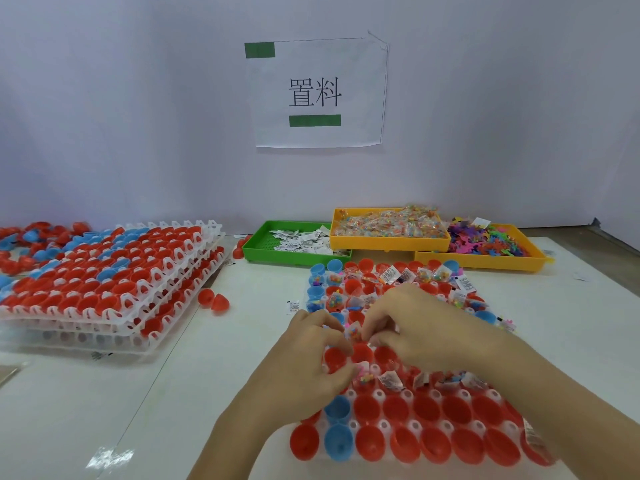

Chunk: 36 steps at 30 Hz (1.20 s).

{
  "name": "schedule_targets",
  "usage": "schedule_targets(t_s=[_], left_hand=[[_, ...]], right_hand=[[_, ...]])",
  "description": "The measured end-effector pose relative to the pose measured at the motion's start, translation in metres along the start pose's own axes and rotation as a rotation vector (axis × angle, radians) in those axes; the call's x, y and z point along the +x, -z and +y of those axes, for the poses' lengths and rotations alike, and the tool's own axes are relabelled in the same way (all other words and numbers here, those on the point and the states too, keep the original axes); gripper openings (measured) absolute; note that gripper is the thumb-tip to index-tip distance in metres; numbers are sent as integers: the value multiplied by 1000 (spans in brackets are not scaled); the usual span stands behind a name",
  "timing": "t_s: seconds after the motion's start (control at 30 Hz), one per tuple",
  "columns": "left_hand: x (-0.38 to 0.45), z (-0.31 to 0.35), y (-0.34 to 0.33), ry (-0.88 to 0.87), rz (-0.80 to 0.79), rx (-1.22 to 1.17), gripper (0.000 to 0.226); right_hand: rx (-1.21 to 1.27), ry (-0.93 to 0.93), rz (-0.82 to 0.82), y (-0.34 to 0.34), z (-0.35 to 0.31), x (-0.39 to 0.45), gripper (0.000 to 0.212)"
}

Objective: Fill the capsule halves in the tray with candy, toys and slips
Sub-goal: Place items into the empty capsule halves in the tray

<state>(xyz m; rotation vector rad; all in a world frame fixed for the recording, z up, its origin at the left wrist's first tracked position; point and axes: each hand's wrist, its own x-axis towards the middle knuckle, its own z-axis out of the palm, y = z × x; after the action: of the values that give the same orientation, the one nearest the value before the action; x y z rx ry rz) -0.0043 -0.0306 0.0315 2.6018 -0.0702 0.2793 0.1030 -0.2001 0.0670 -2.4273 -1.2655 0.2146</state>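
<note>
Sitting on the white table just in front of the person, the clear tray [381, 396] of red and blue capsule halves [398, 410] is filled in its far rows, while its two nearest rows are bare. Both hands meet over the middle rows: the right hand [415, 327] has curled fingers pinching a small candy packet [354, 332], and the left hand [311, 355] is curled beside it, though whether it holds anything cannot be told. Doing this well likely means dropping one piece squarely into each cup, row by row, restocking from the green slip bin [263, 244], the yellow candy bin [388, 242] and the toy bin [485, 261] behind.
</note>
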Motion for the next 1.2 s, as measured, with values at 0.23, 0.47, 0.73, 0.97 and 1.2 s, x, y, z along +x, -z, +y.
schedule_targets(t_s=[0.23,0.47,0.73,0.97,1.2], left_hand=[[7,1,-5,12,-34,30,26],[21,-6,13,17,210,-144,8],[99,8,29,-48,146,-138,6],[199,33,13,-101,90,-20,8],[272,67,-53,-254,18,28,14]], right_hand=[[43,-33,207,30,31,-17,16],[121,-186,572,56,89,-45,18],[564,-401,891,40,171,-51,26],[606,-492,992,8,207,-24,24],[638,-481,990,0,221,-11,33]])
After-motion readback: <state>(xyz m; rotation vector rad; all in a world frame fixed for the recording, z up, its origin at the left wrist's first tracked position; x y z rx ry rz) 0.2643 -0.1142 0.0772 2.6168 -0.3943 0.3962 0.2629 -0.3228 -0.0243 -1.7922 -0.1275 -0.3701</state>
